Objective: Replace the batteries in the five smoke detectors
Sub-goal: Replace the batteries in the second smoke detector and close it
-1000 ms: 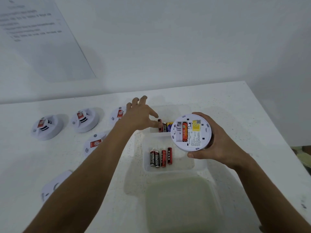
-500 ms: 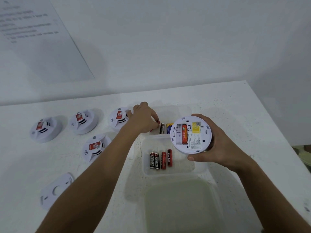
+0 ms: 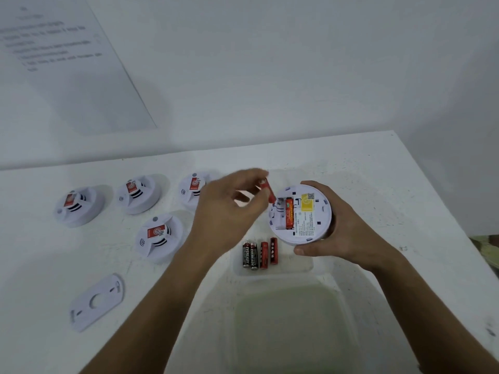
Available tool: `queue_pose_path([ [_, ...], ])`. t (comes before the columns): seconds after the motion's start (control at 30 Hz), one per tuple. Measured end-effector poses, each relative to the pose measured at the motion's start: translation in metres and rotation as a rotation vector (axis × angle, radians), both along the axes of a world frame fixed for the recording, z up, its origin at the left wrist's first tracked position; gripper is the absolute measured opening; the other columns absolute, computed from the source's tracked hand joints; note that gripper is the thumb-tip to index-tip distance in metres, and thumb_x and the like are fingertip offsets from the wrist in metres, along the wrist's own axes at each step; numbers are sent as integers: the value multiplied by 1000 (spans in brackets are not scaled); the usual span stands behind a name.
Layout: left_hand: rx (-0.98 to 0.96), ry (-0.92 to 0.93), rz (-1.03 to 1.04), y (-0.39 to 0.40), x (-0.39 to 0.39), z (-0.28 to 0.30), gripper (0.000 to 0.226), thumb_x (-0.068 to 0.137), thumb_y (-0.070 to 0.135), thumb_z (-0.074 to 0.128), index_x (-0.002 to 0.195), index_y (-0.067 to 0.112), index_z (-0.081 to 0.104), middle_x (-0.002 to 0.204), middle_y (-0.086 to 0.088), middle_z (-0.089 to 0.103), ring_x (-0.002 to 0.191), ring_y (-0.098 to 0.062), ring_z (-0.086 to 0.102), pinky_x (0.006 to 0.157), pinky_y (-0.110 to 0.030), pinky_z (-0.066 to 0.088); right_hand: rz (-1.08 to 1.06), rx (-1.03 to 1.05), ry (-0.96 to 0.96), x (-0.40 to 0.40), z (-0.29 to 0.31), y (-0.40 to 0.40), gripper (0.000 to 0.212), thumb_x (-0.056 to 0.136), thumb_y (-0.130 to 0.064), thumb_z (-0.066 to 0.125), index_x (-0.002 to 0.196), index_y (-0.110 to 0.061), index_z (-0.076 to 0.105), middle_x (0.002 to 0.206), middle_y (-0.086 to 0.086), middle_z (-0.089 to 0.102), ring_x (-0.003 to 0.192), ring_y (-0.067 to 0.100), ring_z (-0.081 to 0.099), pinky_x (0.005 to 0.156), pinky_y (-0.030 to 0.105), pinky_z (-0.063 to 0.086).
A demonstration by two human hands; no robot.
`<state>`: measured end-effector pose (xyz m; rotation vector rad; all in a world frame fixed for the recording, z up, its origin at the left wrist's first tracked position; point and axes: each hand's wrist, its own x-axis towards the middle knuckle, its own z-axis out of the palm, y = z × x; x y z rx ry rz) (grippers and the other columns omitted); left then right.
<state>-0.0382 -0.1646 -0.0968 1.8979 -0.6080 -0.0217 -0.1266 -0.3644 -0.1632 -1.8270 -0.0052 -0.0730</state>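
My right hand (image 3: pixel 348 233) grips a white smoke detector (image 3: pixel 302 214), back side up, above the table. Its battery bay is uncovered, with one red battery (image 3: pixel 289 213) seated in it and the slot beside that bare. My left hand (image 3: pixel 229 211) pinches another red battery (image 3: pixel 267 191) between thumb and fingers, its lower end at the left rim of the bay. Several more batteries (image 3: pixel 259 253), two black and two red, lie side by side in a clear tray (image 3: pixel 305 267) below the detector.
Several white detectors stand face up on the white table (image 3: pixel 378 179), among them one at far left (image 3: pixel 77 205) and one nearer me (image 3: pixel 158 236). A white mounting plate (image 3: pixel 97 302) lies at front left. A clear lidded box (image 3: pixel 286 327) sits close to me.
My left hand has picked a red battery out of the far tray compartment and brought it right and up to the open bay. The right hand stayed holding the detector.
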Motion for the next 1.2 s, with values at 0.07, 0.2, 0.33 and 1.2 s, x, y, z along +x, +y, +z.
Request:
queue_pose_path([
  [0.07,6,-76,8,3,-12,-9,22,82,11,73,100,23,71,86,16,72,82,-3,67,71,-13,50,1,-4,-21,1,1,4,101,56,-1,92,142,-18,41,127,-12,61,122,10,58,93,20,51],
  [0.2,58,-256,34,9,-23,-23,22,80,13,75,98,25,72,85,26,67,84,4,61,73,-7,45,3,17,-44,3,4,10,98,58,6,91,140,-17,43,128,-10,62,122,12,58,92,20,52],
  [0.33,146,-586,-21,16,-25,-38,16,79,13,76,94,9,75,95,1,74,86,-9,64,79,-25,52,-9,19,-54,1,8,13,94,58,3,91,136,-24,45,124,-17,63,119,6,59,91,16,51],
  [1.2,-136,567,208,167,-25,-3,57,75,14,81,125,24,54,91,-3,75,81,-19,70,66,-26,56,306,70,-20,46,27,158,101,58,13,88,138,-27,41,126,-16,61,120,7,58,87,23,55],
])
